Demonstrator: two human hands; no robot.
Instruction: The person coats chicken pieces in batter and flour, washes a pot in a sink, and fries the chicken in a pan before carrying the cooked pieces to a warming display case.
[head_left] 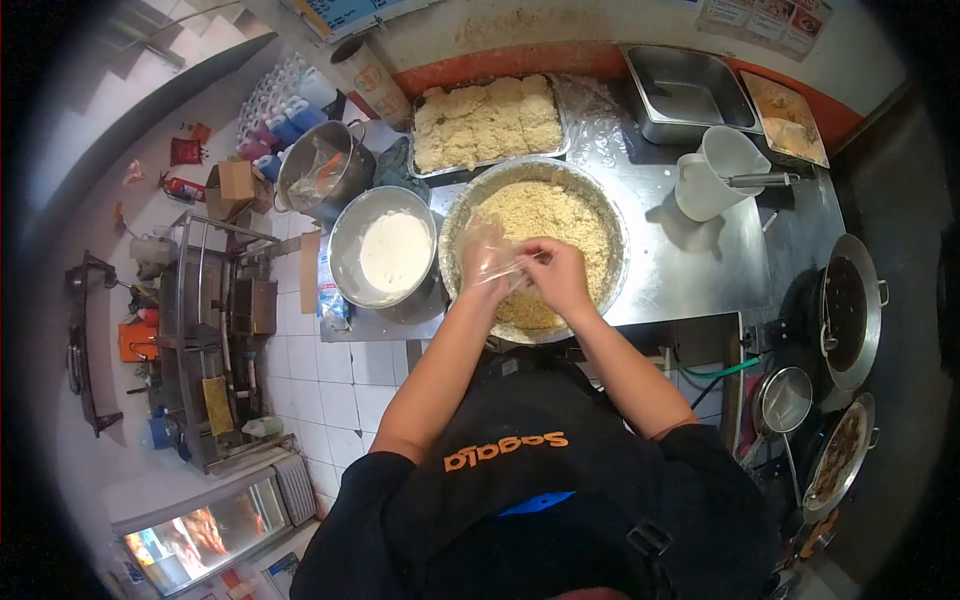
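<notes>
A clear plastic glove (508,268) covers my left hand (482,255), which is over the left side of a large metal basin (625,240). Its fingers look stretched out inside the plastic and hold nothing. My bare right hand (556,276) pinches the loose cuff of the glove near the left wrist. Beneath both hands, pale yellow crumbly coating (545,215) fills the basin. Just left of the basin stands a metal pot (345,235) with white batter (396,252) in it. Behind is a tray (566,120) of crumb-coated pieces (487,122).
A white plastic jug (705,185) with a metal-handled tool stands right on the steel table (690,275). Behind it sits a deep steel pan (690,90). Another pot (325,180) is at the back left. Woks (850,310) and a strainer (785,400) are at far right.
</notes>
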